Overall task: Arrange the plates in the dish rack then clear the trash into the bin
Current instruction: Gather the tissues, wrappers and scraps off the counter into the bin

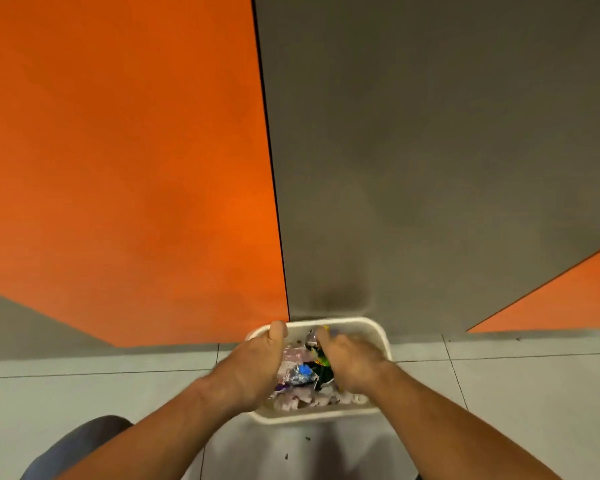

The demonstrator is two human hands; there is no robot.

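As you look down, both hands are at the bin (327, 416).
Your left hand (257, 368) grips its far-left rim, thumb on top; your right hand (354, 365) lies on the trash (302, 374) inside, and you cannot tell whether it holds any. The bin sits on the floor (499, 393) against the wall (430, 168).

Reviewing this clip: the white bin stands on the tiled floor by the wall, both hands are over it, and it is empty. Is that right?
No: the bin is not empty. The head view shows crumpled wrappers and paper scraps in it, beneath the left hand and right hand. The rest holds: white, on the tiled floor by the wall.
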